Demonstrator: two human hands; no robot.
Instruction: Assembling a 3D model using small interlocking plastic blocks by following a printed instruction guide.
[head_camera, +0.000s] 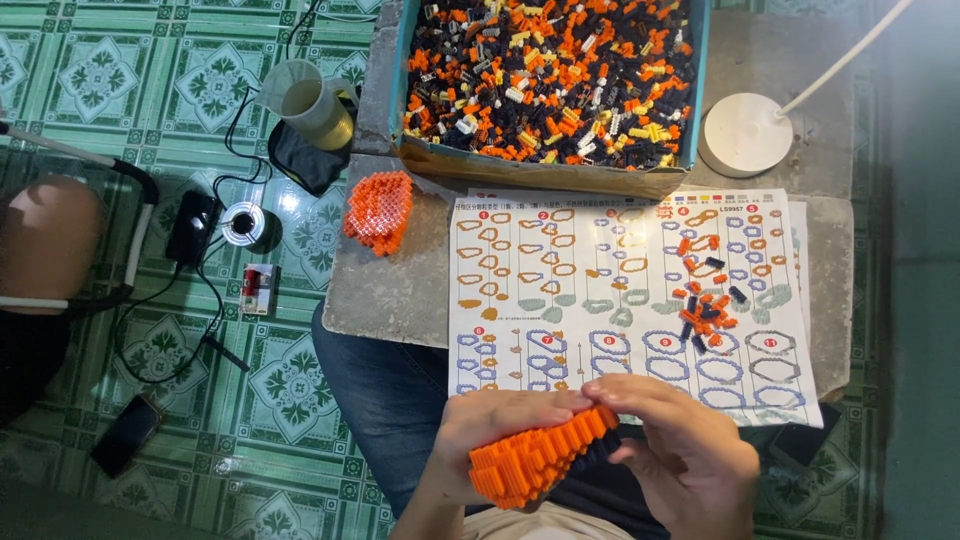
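Observation:
Both hands hold one orange brick model (535, 458) low in the view, above my lap. My left hand (490, 425) wraps its left and top side. My right hand (685, 450) grips its right end, fingers curled over a dark part. On the instruction sheet (570, 290) lie several loose orange and dark bricks (705, 300). A second orange built piece (380, 210) rests on the stone table's left edge. A box (550, 75) full of orange, dark, yellow and white bricks stands at the back.
A white round lamp base (745, 135) stands right of the box. On the green tiled floor at left are a plastic jug (310, 100), a small tin (243, 222), cables, a dark phone (125, 433) and another person's knee (45, 240).

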